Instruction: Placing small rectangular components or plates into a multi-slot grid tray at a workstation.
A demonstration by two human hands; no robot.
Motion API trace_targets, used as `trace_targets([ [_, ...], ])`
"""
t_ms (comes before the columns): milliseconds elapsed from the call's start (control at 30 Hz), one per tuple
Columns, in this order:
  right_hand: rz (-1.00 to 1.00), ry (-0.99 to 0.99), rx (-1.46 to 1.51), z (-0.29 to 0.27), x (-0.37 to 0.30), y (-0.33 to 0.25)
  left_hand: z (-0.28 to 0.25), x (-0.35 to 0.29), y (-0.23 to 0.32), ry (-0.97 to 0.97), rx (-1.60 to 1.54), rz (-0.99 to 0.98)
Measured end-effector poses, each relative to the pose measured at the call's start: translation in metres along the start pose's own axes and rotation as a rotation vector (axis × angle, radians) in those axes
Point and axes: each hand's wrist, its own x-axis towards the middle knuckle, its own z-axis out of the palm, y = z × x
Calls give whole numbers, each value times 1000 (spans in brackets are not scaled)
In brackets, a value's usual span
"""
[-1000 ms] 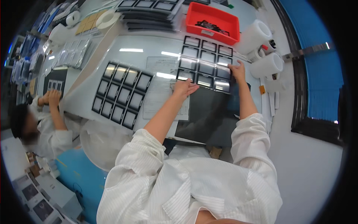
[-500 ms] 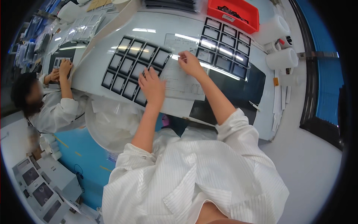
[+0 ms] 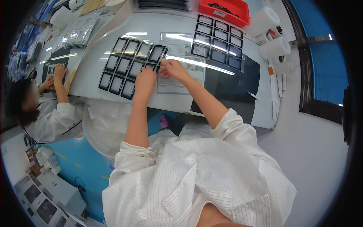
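Two grids of small black-rimmed rectangular frames with pale panes lie on the table. At the lower right corner of the left grid [image 3: 123, 65], my left hand [image 3: 146, 82] is closed, fingertips on a frame there. My right hand [image 3: 173, 69] comes in from the right with its fingers drawn together, close to my left fingertips. A dark frame edge shows between the two hands, but what the fingers pinch is too small to make out. Under and beside my right hand lies a clear sheet over printed paper [image 3: 177, 86]. The right grid [image 3: 218, 41] lies untouched farther right.
A red bin [image 3: 242, 18] with small black parts stands at the back. White rolls [image 3: 274, 48] line the right side. A dark mat [image 3: 230, 89] and a knife-like tool [image 3: 252, 95] lie at right. A co-worker [image 3: 53, 113] works at left beside a white lined tub [image 3: 89, 126].
My right hand has moved left and down toward the left grid. My left hand's spread fingers have closed at the grid's corner. The view has shifted slightly.
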Motion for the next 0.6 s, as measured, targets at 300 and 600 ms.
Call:
trace_targets([
  [300,-288,-8,75,-47,-21,-24,-50,-79,-16,948,-174,-35],
  [600,-87,26,-143,-196,-143,-56,-1,-129,8,-289,-1748,-486],
])
